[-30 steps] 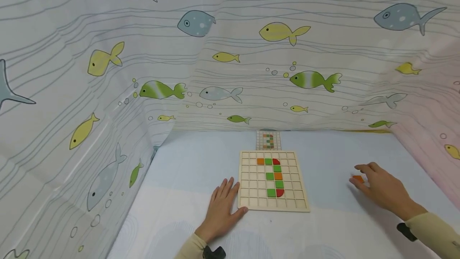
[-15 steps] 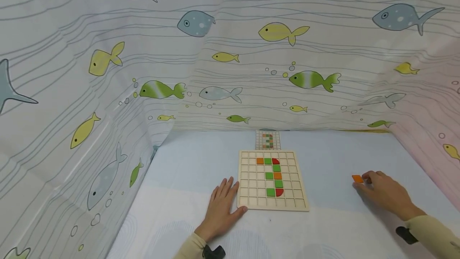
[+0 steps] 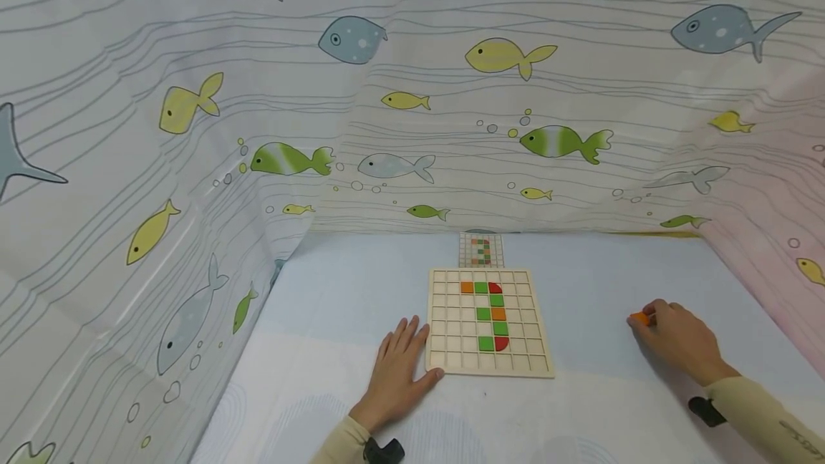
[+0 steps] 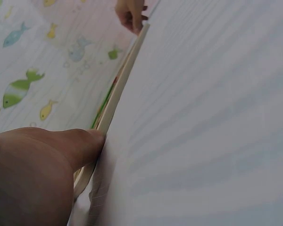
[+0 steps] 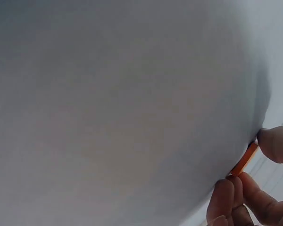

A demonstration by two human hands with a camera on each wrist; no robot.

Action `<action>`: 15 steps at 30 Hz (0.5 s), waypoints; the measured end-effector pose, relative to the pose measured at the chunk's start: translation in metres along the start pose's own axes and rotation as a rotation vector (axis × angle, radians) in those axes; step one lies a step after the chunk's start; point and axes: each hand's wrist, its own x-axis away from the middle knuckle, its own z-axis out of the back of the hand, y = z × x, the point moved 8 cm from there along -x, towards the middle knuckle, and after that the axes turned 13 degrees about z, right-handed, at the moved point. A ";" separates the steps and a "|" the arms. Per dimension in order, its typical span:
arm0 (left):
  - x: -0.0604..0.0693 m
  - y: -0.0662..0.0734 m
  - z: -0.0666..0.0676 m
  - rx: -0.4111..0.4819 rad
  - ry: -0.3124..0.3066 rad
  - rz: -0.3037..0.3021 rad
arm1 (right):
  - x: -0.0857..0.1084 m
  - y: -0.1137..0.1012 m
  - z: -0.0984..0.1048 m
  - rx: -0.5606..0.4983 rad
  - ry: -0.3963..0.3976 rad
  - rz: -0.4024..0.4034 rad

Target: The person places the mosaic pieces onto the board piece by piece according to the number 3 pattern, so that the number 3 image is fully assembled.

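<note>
On the table's right side, my right hand [image 3: 682, 341] pinches a small orange tile [image 3: 639, 318] between thumb and fingers. The right wrist view shows this tile [image 5: 244, 160] by its edge, low over the tabletop. My left hand [image 3: 394, 377] rests flat beside the wooden grid board [image 3: 451, 364], fingers spread, with its thumb at the near left corner. In the left wrist view, the thumb [image 4: 82, 146] touches the rim of the board [image 4: 125, 77]. Green, orange and red tiles [image 3: 496, 313] sit in the board's cells in a shape like a 3.
Behind the board lies a small pattern card [image 3: 480, 250] printed with a similar coloured figure. Fish-printed sheets [image 3: 412, 92] hang at the back and sides of the table. Pale cloth [image 3: 580, 292] covers the tabletop.
My right hand has come down over the orange tile on the table and closed thumb and fingers on it. My left hand has stayed at the board's left edge.
</note>
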 end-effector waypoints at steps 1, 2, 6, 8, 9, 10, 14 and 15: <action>0.000 0.000 0.000 0.002 0.001 0.000 | 0.000 0.001 0.000 -0.007 0.007 -0.001; 0.000 0.000 0.000 0.004 0.001 -0.001 | -0.001 0.002 -0.001 -0.017 0.011 -0.002; 0.000 0.000 0.000 0.002 0.004 -0.001 | -0.002 0.005 -0.002 -0.056 0.019 -0.004; 0.000 0.000 0.000 -0.002 0.008 -0.004 | -0.002 0.006 -0.002 -0.071 0.024 -0.005; 0.000 0.000 0.000 -0.003 0.011 -0.007 | -0.002 0.006 -0.003 -0.076 0.025 -0.007; 0.000 0.000 0.000 -0.006 0.014 -0.008 | -0.002 0.007 -0.003 -0.081 0.027 -0.009; 0.000 -0.001 -0.001 -0.006 0.019 -0.015 | -0.002 0.006 -0.003 -0.090 0.021 -0.026; -0.001 -0.001 -0.001 -0.006 0.020 -0.015 | -0.002 0.006 -0.003 -0.092 0.018 -0.032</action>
